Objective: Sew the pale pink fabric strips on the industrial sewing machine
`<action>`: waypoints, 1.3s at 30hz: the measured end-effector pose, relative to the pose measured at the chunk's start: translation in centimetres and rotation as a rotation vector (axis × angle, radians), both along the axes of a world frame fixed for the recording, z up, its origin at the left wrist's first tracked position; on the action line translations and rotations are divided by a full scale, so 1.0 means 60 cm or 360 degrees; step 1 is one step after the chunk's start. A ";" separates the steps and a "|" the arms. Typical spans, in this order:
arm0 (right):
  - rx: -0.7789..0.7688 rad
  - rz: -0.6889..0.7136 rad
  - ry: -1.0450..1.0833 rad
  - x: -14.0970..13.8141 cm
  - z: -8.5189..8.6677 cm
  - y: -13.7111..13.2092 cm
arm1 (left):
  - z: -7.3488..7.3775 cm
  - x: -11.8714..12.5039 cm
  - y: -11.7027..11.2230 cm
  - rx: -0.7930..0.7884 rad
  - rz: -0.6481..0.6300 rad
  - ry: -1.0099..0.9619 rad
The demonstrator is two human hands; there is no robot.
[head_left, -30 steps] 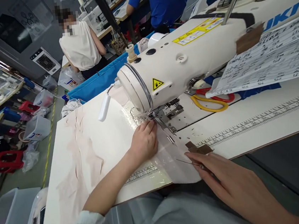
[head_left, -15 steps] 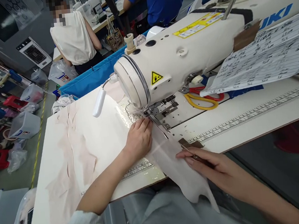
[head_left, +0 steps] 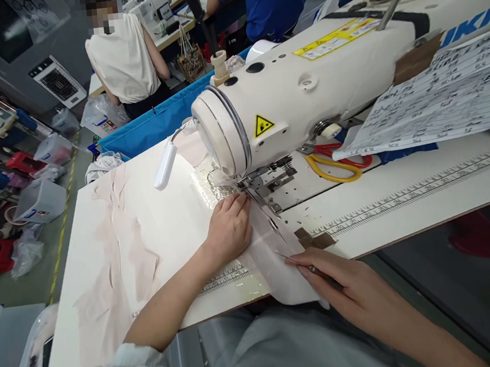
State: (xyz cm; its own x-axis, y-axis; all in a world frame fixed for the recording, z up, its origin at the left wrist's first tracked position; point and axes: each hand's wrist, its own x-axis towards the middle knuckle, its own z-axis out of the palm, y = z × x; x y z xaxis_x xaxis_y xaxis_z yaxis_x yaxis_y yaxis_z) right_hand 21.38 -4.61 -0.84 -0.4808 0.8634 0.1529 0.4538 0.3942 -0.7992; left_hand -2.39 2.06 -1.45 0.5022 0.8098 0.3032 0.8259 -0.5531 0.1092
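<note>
My left hand (head_left: pixel 229 230) lies flat, fingers together, on a pale sheer fabric piece (head_left: pixel 275 262) just left of the presser foot (head_left: pixel 255 193) of the white sewing machine (head_left: pixel 306 95). My right hand (head_left: pixel 343 287) rests at the table's front edge on the fabric's near end, fingers pinched round a thin metal tool (head_left: pixel 299 263) that points toward the needle. The fabric runs from under the foot to the table edge and hangs a little over it.
Several pink fabric pieces (head_left: pixel 120 243) lie on the white table (head_left: pixel 405 207) at left. Yellow and red scissors (head_left: pixel 335 165) and a printed sheet (head_left: pixel 437 99) sit behind the machine arm. Two people work at stations beyond a blue bin (head_left: pixel 152 129). Plastic tubs stand on the floor at left.
The fabric's hanging end has been drawn up and hangs less over the table edge than half a second ago. My right hand has shifted slightly toward the needle. My left hand stays put.
</note>
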 end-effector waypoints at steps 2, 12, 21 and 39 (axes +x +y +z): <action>0.0068 -0.0013 -0.0032 0.001 -0.003 -0.001 | -0.001 0.001 0.000 0.0025 -0.0002 -0.0013; 0.0322 -0.0122 -0.0226 0.002 -0.003 0.012 | -0.011 0.000 0.006 0.0016 -0.0043 -0.0048; 0.0628 -0.0181 -0.0407 -0.005 -0.005 0.018 | -0.005 0.008 -0.001 0.0060 0.0042 0.0044; 0.0739 -0.0183 -0.0523 -0.014 -0.008 0.024 | 0.011 0.025 -0.034 0.0032 0.0038 0.0154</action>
